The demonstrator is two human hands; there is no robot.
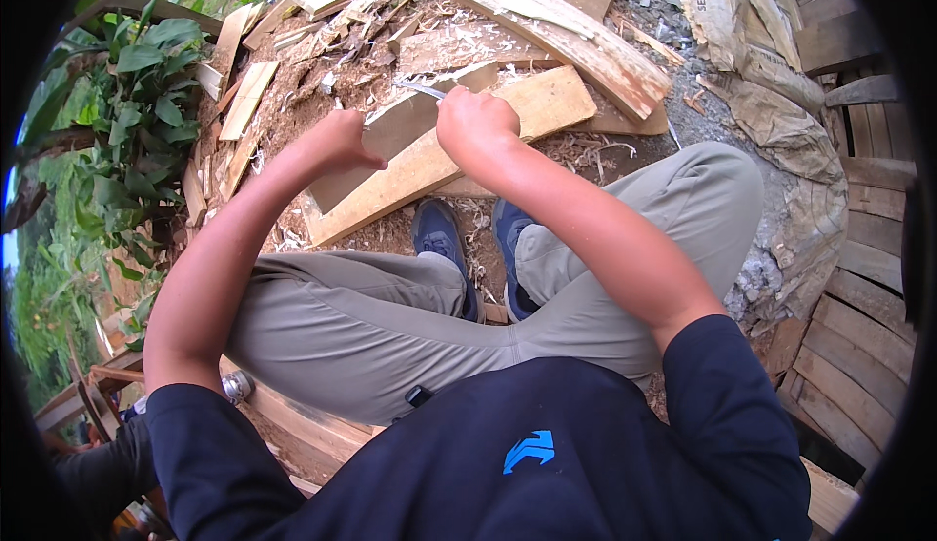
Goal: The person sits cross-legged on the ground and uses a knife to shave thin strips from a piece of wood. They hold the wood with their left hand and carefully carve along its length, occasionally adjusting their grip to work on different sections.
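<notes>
My right hand is closed around a thin, silvery metal tool; its narrow end sticks out to the left and the rest is hidden in the fist. To the left, my left hand is curled with the thumb stuck out; whether it grips anything is hidden. Between the hands lies a flat greyish-brown piece with an uneven far edge, alongside a pale wooden plank. The plank slants across in front of my shoes. I cannot tell whether the greyish piece is wood or metal.
A thick, rough-barked slab lies beyond the plank. Offcuts and shavings cover the soil around it. Leafy plants stand at left. Crumpled paper sacks and a wooden slat wall line the right. Timber lies beneath me.
</notes>
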